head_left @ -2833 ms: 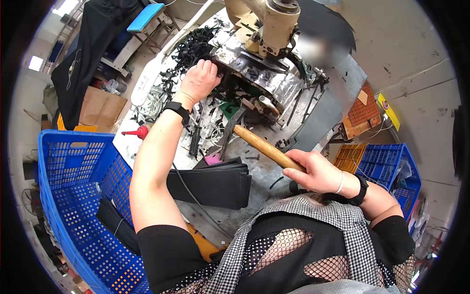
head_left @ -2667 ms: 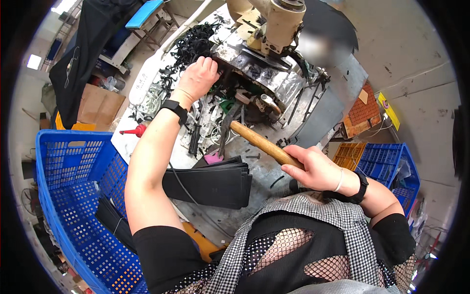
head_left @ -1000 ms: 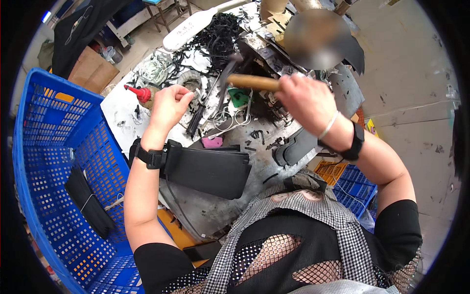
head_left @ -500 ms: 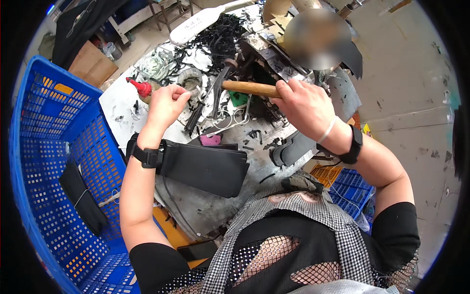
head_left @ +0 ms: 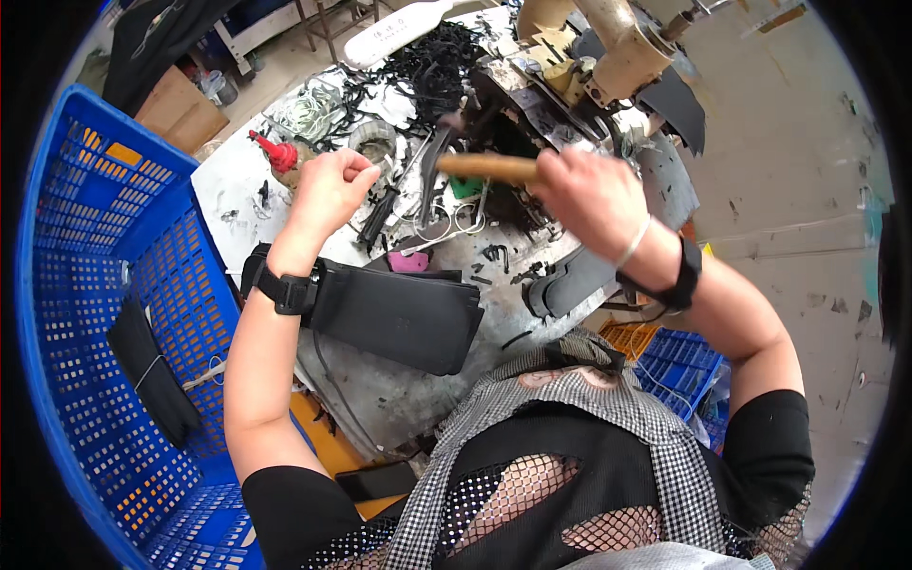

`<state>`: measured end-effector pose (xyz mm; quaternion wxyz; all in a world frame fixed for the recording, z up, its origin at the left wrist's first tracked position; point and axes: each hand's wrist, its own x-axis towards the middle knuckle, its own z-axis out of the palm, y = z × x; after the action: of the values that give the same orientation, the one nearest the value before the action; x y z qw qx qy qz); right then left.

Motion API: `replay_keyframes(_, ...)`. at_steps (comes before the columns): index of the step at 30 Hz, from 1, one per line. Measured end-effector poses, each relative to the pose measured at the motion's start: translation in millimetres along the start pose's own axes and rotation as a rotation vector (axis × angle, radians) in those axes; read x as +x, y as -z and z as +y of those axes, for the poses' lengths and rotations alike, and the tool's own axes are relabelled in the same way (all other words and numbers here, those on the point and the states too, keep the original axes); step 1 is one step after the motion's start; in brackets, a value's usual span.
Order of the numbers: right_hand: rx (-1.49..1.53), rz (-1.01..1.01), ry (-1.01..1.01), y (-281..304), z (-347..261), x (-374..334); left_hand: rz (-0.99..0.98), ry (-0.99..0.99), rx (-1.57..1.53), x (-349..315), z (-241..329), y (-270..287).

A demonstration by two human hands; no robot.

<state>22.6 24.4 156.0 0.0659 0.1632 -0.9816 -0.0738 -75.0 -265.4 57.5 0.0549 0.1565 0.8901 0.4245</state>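
Observation:
My right hand (head_left: 591,198) is wrapped round the wooden handle of a hammer (head_left: 489,168). Its dark head points left over the cluttered worktable (head_left: 380,404), slightly blurred. To the left, my left hand (head_left: 331,190) is closed, thumb and fingertips pinched together; whatever they may hold is too small to make out. Right beside that hand are a red-tipped bottle (head_left: 274,152) and a roll of clear tape (head_left: 372,144). A dark-handled tool (head_left: 380,217) lies between the hands. Nearer me rests a stack of flat black pieces (head_left: 399,318), partly behind my left wrist.
A large blue crate (head_left: 71,380) holding a tied black bundle (head_left: 152,370) stands at left. White-handled scissors (head_left: 465,220) and a pink block (head_left: 408,260) lie mid-table. Black scraps (head_left: 432,66) pile at the back, near a beige machine (head_left: 627,57). A phone (head_left: 375,482) lies near me.
The hammer and my right hand have shifted slightly and are now blurred by motion. My left hand has barely moved and stays pinched. The whole view has shifted a little.

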Motion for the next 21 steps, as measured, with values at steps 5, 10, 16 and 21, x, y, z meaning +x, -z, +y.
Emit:
replay_keyframes(5,0.014,-0.007,-0.015,3,-8,-3,-0.019,-0.012,-0.002,6,16,3)
replay_keyframes(10,-0.005,-0.034,-0.032,-2,4,6,-0.001,0.018,-0.034,9,16,-1)
replay_keyframes(16,0.088,-0.010,-0.080,6,13,-1,-0.075,0.011,0.059,18,16,0)
replay_keyframes(21,0.344,0.098,-0.039,8,7,-42,-0.097,-0.077,0.112,37,32,-16)
